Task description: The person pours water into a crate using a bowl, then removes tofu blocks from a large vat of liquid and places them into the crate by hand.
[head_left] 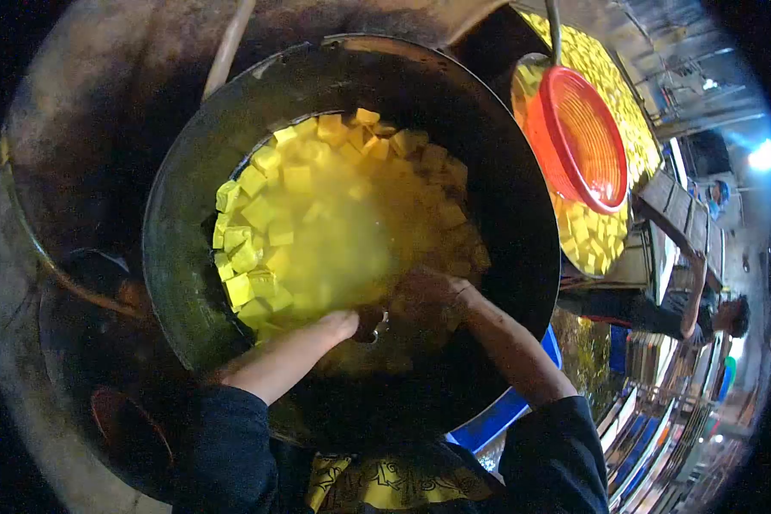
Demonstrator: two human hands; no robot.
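Note:
A large dark round pan [522, 257] holds cloudy yellow liquid with many yellow cubes [298, 179] in it, bunched along the left and upper edges. Both forearms reach over the near side of the pan. My left hand [364, 325] is at the liquid near the lower middle, its fingers dark and blurred, with a small shiny thing beside them. To its upper right, my right hand [428, 289] dips into the murky liquid, its fingers hidden. What either hand holds, if anything, does not show.
An orange-red basket [584, 141] stands at the upper right over a vessel of yellow cubes [593, 236]. More yellow pieces lie behind it. A person [702, 317] is at the far right near stacked boards [647, 355]. Something blue [497, 420] lies beside the pan.

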